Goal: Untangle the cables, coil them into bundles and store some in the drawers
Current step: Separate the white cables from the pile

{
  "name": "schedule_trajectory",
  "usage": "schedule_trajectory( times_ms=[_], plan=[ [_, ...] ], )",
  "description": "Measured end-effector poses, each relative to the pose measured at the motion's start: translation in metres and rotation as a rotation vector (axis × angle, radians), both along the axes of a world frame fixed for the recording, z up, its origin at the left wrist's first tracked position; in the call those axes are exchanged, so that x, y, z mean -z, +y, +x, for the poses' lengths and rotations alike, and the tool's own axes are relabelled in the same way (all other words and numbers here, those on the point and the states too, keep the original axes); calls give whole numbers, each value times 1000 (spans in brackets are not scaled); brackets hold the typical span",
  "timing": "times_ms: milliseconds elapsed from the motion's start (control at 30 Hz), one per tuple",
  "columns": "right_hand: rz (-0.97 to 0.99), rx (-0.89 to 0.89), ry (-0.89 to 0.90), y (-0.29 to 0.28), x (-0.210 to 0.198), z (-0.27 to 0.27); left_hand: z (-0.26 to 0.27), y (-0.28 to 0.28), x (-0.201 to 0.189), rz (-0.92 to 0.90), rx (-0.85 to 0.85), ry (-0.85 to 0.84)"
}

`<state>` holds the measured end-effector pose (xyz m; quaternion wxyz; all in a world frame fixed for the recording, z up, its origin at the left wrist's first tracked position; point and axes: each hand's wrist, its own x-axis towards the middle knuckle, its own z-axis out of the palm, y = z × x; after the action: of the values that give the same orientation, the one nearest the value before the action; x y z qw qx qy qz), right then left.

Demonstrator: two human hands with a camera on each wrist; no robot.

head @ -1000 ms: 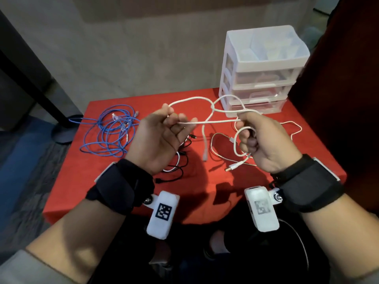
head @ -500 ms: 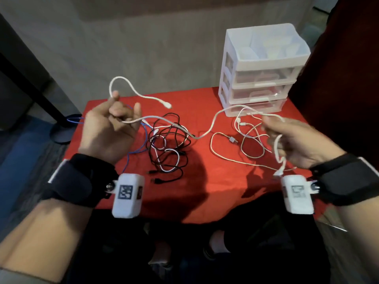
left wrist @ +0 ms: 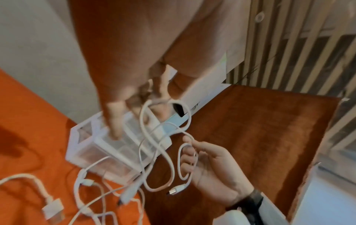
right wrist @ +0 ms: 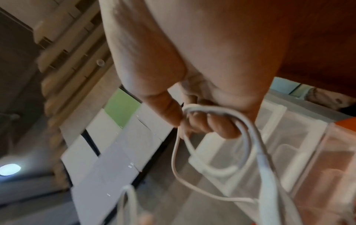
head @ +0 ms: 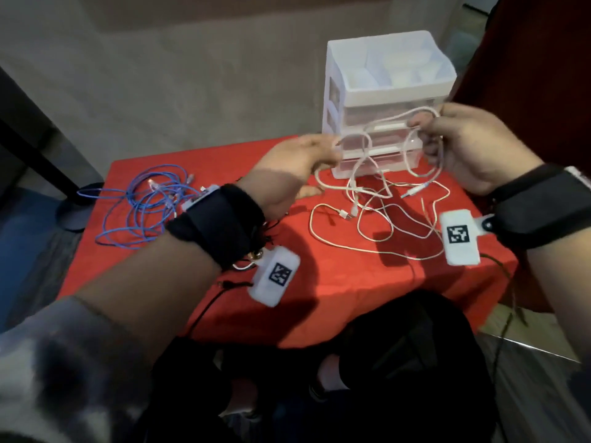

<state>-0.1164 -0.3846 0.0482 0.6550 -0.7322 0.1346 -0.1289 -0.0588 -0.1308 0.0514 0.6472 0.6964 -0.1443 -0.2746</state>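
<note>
A white cable point(head: 364, 145) hangs in loose loops between my two hands, in front of the white drawer unit point(head: 383, 91). My left hand point(head: 329, 151) pinches one bend of it at the fingertips; in the left wrist view that white cable point(left wrist: 163, 144) drapes from my fingers point(left wrist: 115, 118). My right hand point(head: 425, 129) grips several turns of the same cable, with fingers point(right wrist: 204, 123) curled round the white cable point(right wrist: 215, 110). Its plug ends dangle over the red table point(head: 319, 298).
More white cables point(head: 367, 231) lie tangled on the red cloth below my hands. A blue cable point(head: 150, 203) is heaped at the left. Black cables point(head: 236, 284) are mostly hidden under my left wrist. All the drawers are closed.
My left hand has swung right, from over the blue and black cables to beside my right hand. My right hand has risen in front of the drawers; the stretched cable now hangs slack.
</note>
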Motion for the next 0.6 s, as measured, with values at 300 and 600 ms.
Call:
schedule_trajectory(
  times_ms=[300, 600],
  plan=[
    [-655, 0, 198, -19, 67, -20, 30, 75, 56, 111, -338, 0],
    [-757, -152, -106, 103, 71, -9, 27, 179, 70, 177, -458, -61]
  ],
)
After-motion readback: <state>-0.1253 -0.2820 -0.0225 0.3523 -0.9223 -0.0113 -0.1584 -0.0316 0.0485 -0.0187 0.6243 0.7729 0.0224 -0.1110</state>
